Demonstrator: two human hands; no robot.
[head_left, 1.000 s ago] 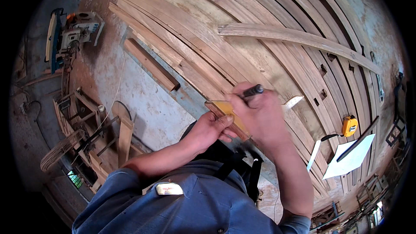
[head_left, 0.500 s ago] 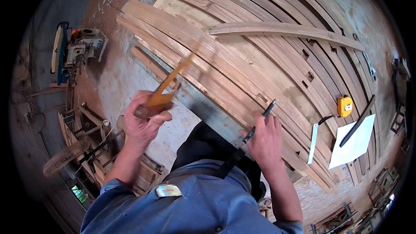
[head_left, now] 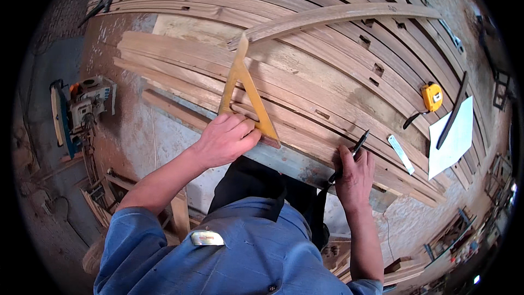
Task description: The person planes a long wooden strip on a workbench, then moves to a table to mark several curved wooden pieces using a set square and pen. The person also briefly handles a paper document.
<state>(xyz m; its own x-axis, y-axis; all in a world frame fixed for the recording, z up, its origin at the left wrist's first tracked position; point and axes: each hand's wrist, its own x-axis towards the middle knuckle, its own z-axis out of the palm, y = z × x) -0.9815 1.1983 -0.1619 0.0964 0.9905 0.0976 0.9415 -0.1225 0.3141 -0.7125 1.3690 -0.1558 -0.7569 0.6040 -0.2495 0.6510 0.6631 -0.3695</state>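
My left hand (head_left: pixel 229 139) grips the base of a yellow triangular square (head_left: pixel 256 104), which rests across a row of pale wooden strips (head_left: pixel 305 117) near their front edge. Its tip points away from me. My right hand (head_left: pixel 355 180) holds a dark pen (head_left: pixel 359 143) upward at the same front edge, to the right of the square. Small mortise slots show in several strips. A short light metal rule (head_left: pixel 400 154) lies just right of the pen.
A yellow tape measure (head_left: pixel 432 98), white paper (head_left: pixel 453 142) and a dark bar (head_left: pixel 457 101) lie at the right. A loose board (head_left: pixel 338 13) crosses the strips behind. A power tool (head_left: pixel 87 104) stands at the left; timber pieces (head_left: pixel 404 267) sit low at right.
The square has gone from being held by both hands, through a raised swing leftward, down onto the strips under my left hand. My right hand moved right with the pen.
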